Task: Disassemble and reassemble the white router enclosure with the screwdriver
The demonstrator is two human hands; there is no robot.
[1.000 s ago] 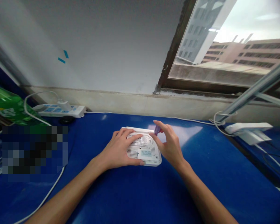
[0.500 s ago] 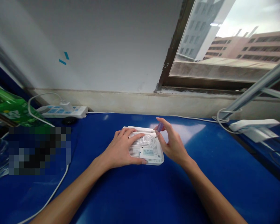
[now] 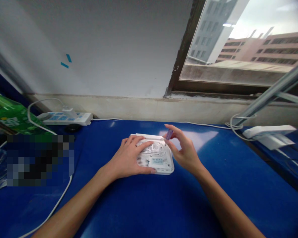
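A white device (image 3: 161,151) with vent holes, printed labels and a long white part along its back edge lies on the blue table. My left hand (image 3: 130,155) grips its left side, thumb at the front edge and fingers spread over the labelled face. Between the thumb and fingers of my right hand (image 3: 185,150) is a small screwdriver with a purple handle (image 3: 169,134). Its tip points down at the device's back right corner, by a round hole. Another round hole shows at the front right corner.
A white power strip (image 3: 85,119) with a plug, a black round object (image 3: 73,128) and a green bottle (image 3: 12,114) are at the left. White adapters (image 3: 270,135), cables and a metal pole (image 3: 268,96) stand at the right. A wall and window lie behind.
The view has shifted very slightly. Both hands, the device and the screwdriver keep nearly the same positions relative to each other.
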